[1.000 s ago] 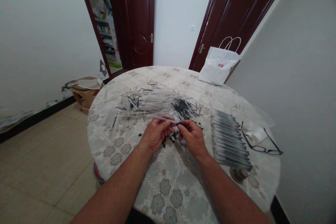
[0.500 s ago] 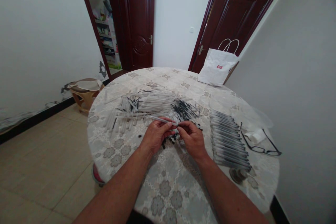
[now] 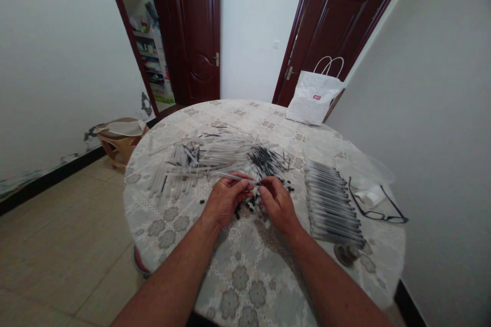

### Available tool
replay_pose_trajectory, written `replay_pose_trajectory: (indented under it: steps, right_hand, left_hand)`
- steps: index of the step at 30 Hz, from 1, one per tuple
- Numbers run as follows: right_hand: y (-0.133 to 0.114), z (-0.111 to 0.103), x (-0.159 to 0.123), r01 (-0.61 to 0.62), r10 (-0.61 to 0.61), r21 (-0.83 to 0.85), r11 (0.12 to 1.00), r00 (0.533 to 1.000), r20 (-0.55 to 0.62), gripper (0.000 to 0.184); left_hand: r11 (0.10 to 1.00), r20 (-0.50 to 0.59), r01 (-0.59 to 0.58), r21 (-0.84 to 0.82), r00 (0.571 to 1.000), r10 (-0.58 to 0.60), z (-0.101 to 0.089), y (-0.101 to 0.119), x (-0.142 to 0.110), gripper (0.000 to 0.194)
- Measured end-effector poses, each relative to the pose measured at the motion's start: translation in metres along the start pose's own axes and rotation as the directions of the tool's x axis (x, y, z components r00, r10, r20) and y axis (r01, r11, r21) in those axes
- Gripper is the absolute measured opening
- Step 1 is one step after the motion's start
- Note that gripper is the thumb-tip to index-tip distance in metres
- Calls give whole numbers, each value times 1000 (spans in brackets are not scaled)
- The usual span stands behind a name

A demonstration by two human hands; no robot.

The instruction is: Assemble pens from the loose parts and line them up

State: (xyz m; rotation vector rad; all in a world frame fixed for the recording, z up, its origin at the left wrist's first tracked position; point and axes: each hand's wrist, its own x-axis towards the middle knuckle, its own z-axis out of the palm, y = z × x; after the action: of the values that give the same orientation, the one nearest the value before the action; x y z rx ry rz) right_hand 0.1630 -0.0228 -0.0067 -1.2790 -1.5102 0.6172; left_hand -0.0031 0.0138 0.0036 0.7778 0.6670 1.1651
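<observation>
Pinched in my left hand (image 3: 225,198) is a slim translucent pen barrel (image 3: 229,176), lying nearly level over the table. My right hand (image 3: 279,205) is closed at the barrel's right end, its thumb and forefinger on a small black cap (image 3: 258,184); whether the cap is seated in the barrel is too small to tell. Beyond my hands spreads a pile of translucent barrels (image 3: 224,152), with thin black sticks (image 3: 264,161) heaped at its right. Small loose black caps (image 3: 237,214) lie under and around my fingers, partly hidden by them.
A neat row of grey-black pens (image 3: 333,203) lies right of my right arm. Near it are eyeglasses (image 3: 378,217), clear plastic film and a small round container (image 3: 346,254). A white paper bag (image 3: 315,98) stands at the round table's (image 3: 238,278) far right edge. A wooden stool (image 3: 121,139) is at left.
The view has shifted slightly. My right thumb and fingertips have parted a little from the barrel's end, where the dark bit shows more plainly. The left hand keeps its hold.
</observation>
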Motion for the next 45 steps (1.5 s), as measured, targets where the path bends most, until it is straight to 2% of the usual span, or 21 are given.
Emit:
replay_pose_trajectory:
  steps: [5, 8, 10, 12, 15, 18, 22, 27, 30, 35, 37, 40, 43, 45]
  right_hand:
    - [-3, 0, 0, 8, -4, -110, 994, 999, 40, 23]
    - [-2, 1, 1, -3, 11, -106, 994, 997, 73, 40]
    - [-3, 1, 1, -19, 24, -66, 998, 996, 80, 45]
    - [-4, -1, 1, -17, 19, -34, 999, 998, 65, 39]
    - [-8, -2, 1, 12, -12, -43, 999, 1000, 0, 19]
    - [-11, -3, 1, 26, -25, -86, 996, 1000, 2, 14]
    - [-12, -2, 2, 42, -36, -95, 995, 997, 64, 19]
    - [-13, -2, 1, 74, -73, -133, 988, 997, 14, 13]
    - [-9, -3, 2, 83, -76, -135, 987, 996, 56, 22]
    - [0, -1, 1, -36, 36, 2, 999, 993, 115, 44]
    - [-1, -1, 0, -28, 27, 7, 1000, 996, 84, 40]
    - [-5, -2, -1, 54, -53, -47, 997, 998, 24, 20]
    - [-7, -2, 0, 111, -109, -139, 984, 994, 22, 15]
    - [-6, -2, 1, 115, -109, -174, 978, 993, 46, 23]
  left_hand:
    - [1000, 30, 25, 6, 999, -25, -1, -1, 0, 28]
    - [999, 38, 47, 16, 998, -47, 1, -2, 0, 29]
    - [999, 21, 49, 17, 999, -49, 1, -1, 0, 28]
    - [999, -4, 36, 20, 999, -36, 0, 0, 0, 27]
    - [1000, -18, 16, 19, 1000, -16, -1, 2, 1, 27]
    - [1000, -11, 21, 20, 1000, -21, -1, 3, 1, 29]
    - [999, 6, 18, 37, 1000, -18, -2, 2, 1, 28]
    - [999, 6, 19, 38, 1000, -20, -2, 1, 1, 28]
    - [999, 17, 30, 46, 999, -31, -1, 1, 0, 29]
    - [998, 10, 44, 52, 999, -45, 0, 1, -1, 31]
    - [999, -13, 35, 35, 999, -35, 0, 1, -1, 31]
    - [1000, -33, 15, 27, 999, -14, -1, 0, 0, 30]
    - [999, -12, 2, 46, 1000, -1, -1, -1, 0, 29]
    - [998, 6, 10, 60, 1000, -10, 0, -1, 0, 29]
